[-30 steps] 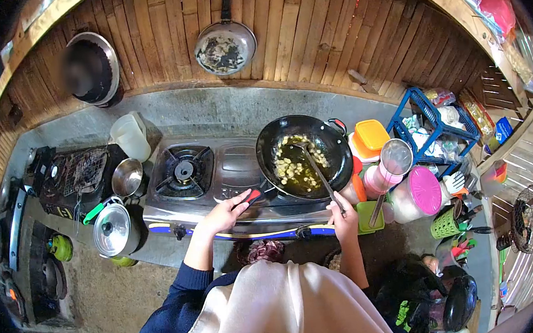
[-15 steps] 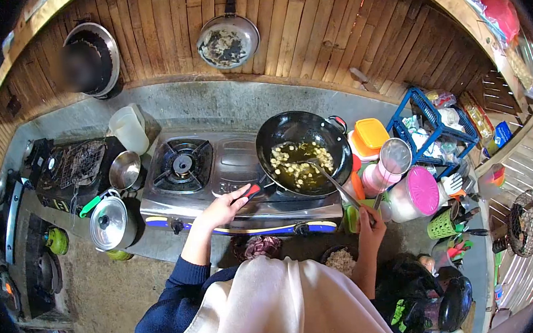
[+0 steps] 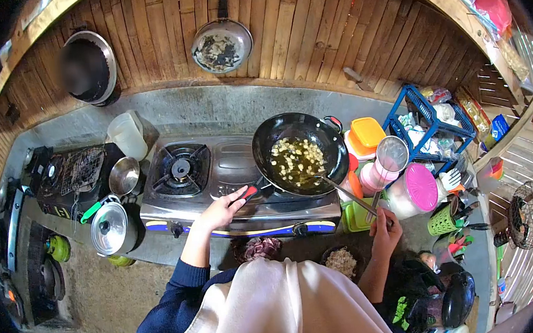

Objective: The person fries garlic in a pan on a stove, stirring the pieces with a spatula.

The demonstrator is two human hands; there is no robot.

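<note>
A black wok (image 3: 269, 138) sits on the right burner of the stove, with oil and small pale chopped pieces (image 3: 296, 157) in its bottom. My left hand (image 3: 220, 212) is closed round the wok's red and black handle (image 3: 251, 192). In my right hand (image 3: 386, 229), off the wok's lower right side, is the end of a long metal spatula (image 3: 350, 199). The spatula slants over the rim, and its head lies among the pieces at the near side.
Left of the wok is a bare burner (image 3: 181, 168) on the steel stove (image 3: 231, 160). A lidded pot (image 3: 111, 227) and a small metal pot (image 3: 124, 175) stand farther left. Plastic containers (image 3: 368, 133), a strainer (image 3: 392, 154) and a blue rack (image 3: 423, 111) crowd the right side.
My right hand has moved right and slightly down, drawing the spatula toward the wok's near rim. The pieces have shifted in the oil. My left hand stays on the handle.
</note>
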